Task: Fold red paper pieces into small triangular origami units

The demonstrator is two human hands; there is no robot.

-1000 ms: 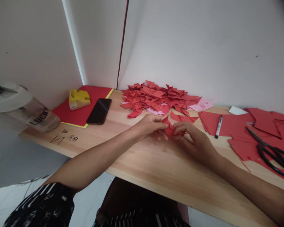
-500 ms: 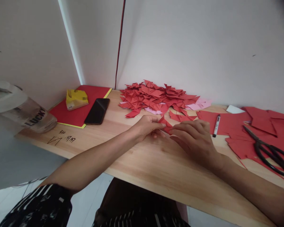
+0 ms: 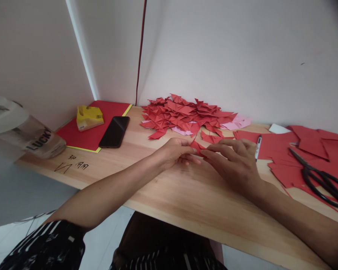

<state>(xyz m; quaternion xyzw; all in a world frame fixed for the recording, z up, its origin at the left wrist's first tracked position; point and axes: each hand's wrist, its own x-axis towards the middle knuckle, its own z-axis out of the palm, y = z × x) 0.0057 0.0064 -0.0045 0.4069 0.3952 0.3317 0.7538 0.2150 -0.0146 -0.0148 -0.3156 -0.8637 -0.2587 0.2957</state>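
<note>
**Small folded red paper piece held at the fingertips above a wooden table**

The matte paper, creased to a sharp point at its upper left, sits between the two hands over the middle of the table. The left hand has thumb and fingers clamped on its left side. The right hand has its fingers close together, tips against the paper's right end; whether its thumb grips from below, I cannot tell.

Just behind lies a jagged heap of folded red paper shapes, with smooth pink paper pieces poking out at its right. Beyond the right hand are flat red paper sheets with crisp cut edges, a slim white marker pen partly behind the fingers, and black-handled metal scissors, blades pointing away.

Leftward, a glossy black phone overlaps a yellow-edged red sheet. Smooth, grained wood stretches from the hands to the table's straight front edge, and from the left wrist across to the phone, giving room there to move.
</note>
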